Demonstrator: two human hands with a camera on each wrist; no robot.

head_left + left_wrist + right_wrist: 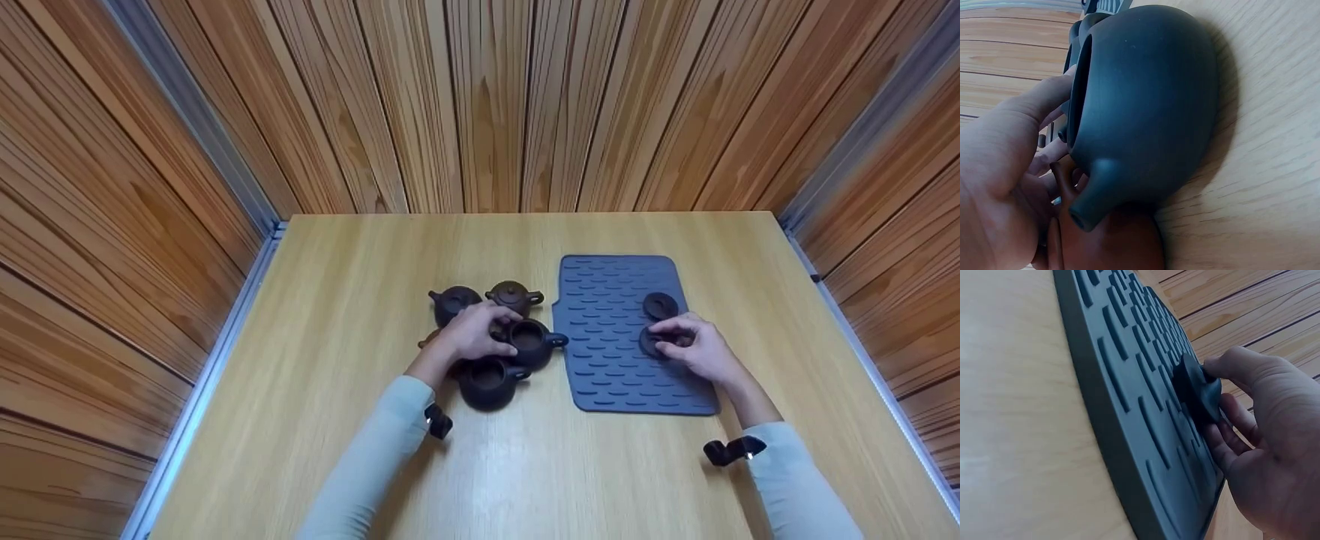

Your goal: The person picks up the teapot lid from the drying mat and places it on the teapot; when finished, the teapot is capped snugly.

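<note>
My right hand (699,348) pinches a small dark teapot lid (1199,389) by its knob, low against the grey ridged mat (607,375). Another dark lid (661,306) lies just beyond it. On the left, my left hand (474,331) reaches over a cluster of small teapots, fingers bent downward. Nearest it are two lidless dark teapots, one to its right (529,346) and one in front (487,386). A reddish-brown teapot (1112,242) is mostly hidden under the hand. Whether the left fingers grasp anything is hidden.
Behind the left hand stand a dark teapot (452,301) and an olive-brown teapot (510,295), both with lids on. Teapots crowd close together, and one handle reaches the mat's left edge. Wood-plank walls (487,105) border the pale wooden table (337,315).
</note>
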